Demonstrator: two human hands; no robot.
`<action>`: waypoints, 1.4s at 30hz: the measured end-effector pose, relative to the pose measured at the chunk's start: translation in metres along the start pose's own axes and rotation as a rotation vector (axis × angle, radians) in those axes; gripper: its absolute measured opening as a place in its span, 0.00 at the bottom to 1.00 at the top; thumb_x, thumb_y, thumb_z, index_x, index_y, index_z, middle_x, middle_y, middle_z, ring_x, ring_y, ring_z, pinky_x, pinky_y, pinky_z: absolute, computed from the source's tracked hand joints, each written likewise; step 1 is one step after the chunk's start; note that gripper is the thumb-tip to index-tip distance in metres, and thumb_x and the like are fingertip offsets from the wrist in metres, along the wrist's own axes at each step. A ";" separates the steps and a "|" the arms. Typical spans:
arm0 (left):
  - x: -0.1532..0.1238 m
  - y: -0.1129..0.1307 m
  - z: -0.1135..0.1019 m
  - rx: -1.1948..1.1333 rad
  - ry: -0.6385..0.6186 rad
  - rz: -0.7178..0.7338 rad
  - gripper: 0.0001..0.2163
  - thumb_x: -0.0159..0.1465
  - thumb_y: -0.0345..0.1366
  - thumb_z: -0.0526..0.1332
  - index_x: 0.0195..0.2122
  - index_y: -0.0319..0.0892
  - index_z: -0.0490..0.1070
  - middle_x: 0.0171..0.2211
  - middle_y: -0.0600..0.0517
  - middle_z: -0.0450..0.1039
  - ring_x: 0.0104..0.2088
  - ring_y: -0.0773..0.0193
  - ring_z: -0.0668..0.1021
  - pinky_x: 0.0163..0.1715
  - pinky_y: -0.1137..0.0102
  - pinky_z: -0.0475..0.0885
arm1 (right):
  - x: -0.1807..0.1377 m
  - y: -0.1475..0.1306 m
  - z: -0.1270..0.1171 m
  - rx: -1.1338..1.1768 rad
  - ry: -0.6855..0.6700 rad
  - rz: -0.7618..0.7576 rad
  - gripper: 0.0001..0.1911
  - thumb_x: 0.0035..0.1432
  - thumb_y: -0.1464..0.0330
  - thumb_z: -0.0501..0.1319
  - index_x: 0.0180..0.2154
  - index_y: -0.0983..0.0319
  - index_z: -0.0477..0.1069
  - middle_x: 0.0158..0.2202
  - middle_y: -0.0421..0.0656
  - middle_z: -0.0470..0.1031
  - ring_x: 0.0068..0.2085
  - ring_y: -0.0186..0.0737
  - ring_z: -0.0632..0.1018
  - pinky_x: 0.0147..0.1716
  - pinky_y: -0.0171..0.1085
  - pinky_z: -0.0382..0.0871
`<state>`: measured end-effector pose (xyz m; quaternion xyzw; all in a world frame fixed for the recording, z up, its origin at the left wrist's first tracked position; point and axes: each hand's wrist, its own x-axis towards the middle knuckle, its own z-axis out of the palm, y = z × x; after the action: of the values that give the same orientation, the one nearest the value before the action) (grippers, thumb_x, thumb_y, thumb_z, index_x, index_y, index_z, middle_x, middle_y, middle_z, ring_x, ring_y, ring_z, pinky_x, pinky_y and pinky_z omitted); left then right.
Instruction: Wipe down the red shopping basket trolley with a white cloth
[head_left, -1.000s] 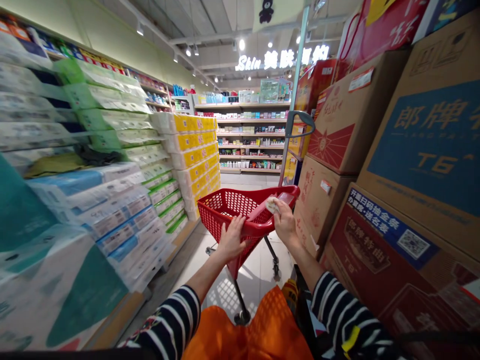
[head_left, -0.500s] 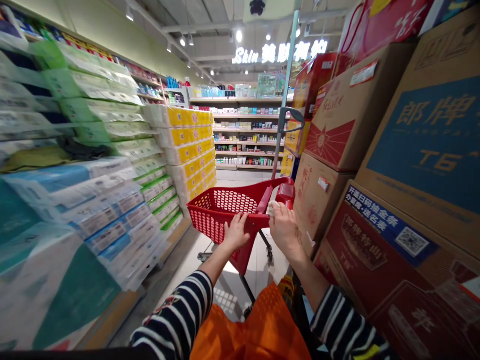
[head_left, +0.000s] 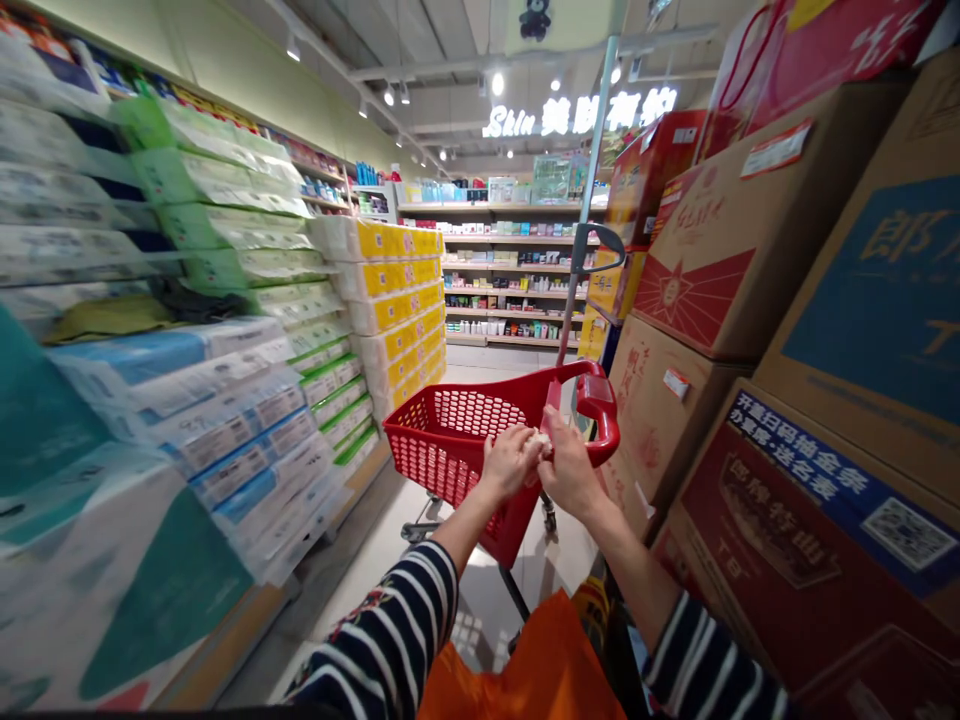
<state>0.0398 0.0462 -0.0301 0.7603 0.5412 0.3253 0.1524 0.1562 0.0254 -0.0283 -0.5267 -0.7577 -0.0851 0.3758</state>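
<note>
My left hand [head_left: 510,462] and my right hand [head_left: 571,470] meet over the near rim of a red plastic shopping cart [head_left: 519,530]. Between their fingers is a crumpled off-white cloth [head_left: 537,441], small and partly covered; whether it is fabric or tissue I cannot tell. Both hands are closed, fingers bent around the cloth. Just right of my right hand curves the cart's red handle [head_left: 607,432], which neither hand grips. The cart's perforated basket stands upright on wheeled metal legs in front of me.
Stacked tissue packs, including yellow-and-white ones [head_left: 401,300], line the left side on a low platform. Cardboard cartons [head_left: 694,250] rise close on the right. Beyond the cart stands a pole with a grey loop handle [head_left: 600,250]. Product shelves [head_left: 510,240] cross the back.
My left hand has left the cart's rim and moved right to my right hand. Both now hold the cloth, earlier in my right hand at the rim. The view has shifted slightly left.
</note>
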 end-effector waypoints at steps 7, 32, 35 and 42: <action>0.010 -0.026 0.026 0.187 0.065 0.107 0.15 0.63 0.40 0.53 0.51 0.49 0.65 0.55 0.50 0.64 0.56 0.59 0.65 0.60 0.50 0.48 | -0.006 0.036 -0.014 -0.212 -0.033 -0.016 0.19 0.56 0.70 0.51 0.48 0.62 0.69 0.42 0.47 0.76 0.45 0.44 0.72 0.55 0.48 0.48; -0.015 -0.218 -0.031 0.433 0.171 -0.304 0.19 0.64 0.31 0.45 0.54 0.46 0.63 0.60 0.45 0.58 0.60 0.54 0.60 0.56 0.43 0.49 | -0.033 0.017 0.047 -0.328 -0.186 -0.150 0.23 0.52 0.73 0.52 0.51 0.67 0.68 0.56 0.50 0.65 0.58 0.50 0.63 0.59 0.54 0.41; -0.013 -0.208 -0.018 0.351 0.220 -0.224 0.18 0.63 0.30 0.47 0.52 0.44 0.67 0.58 0.45 0.61 0.60 0.54 0.60 0.57 0.49 0.54 | -0.034 0.019 0.050 -0.323 -0.133 -0.160 0.22 0.53 0.73 0.52 0.49 0.66 0.69 0.55 0.49 0.66 0.57 0.48 0.64 0.59 0.53 0.41; -0.012 -0.212 0.004 0.182 0.331 -0.126 0.20 0.59 0.24 0.49 0.49 0.46 0.69 0.59 0.49 0.60 0.61 0.58 0.58 0.61 0.58 0.51 | -0.036 0.022 0.053 -0.294 -0.073 -0.168 0.20 0.54 0.73 0.51 0.47 0.66 0.71 0.54 0.48 0.68 0.56 0.47 0.66 0.60 0.52 0.41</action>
<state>-0.1130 0.1136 -0.1607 0.6717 0.6326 0.3854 0.0119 0.1558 0.0361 -0.0953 -0.5135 -0.7916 -0.2072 0.2585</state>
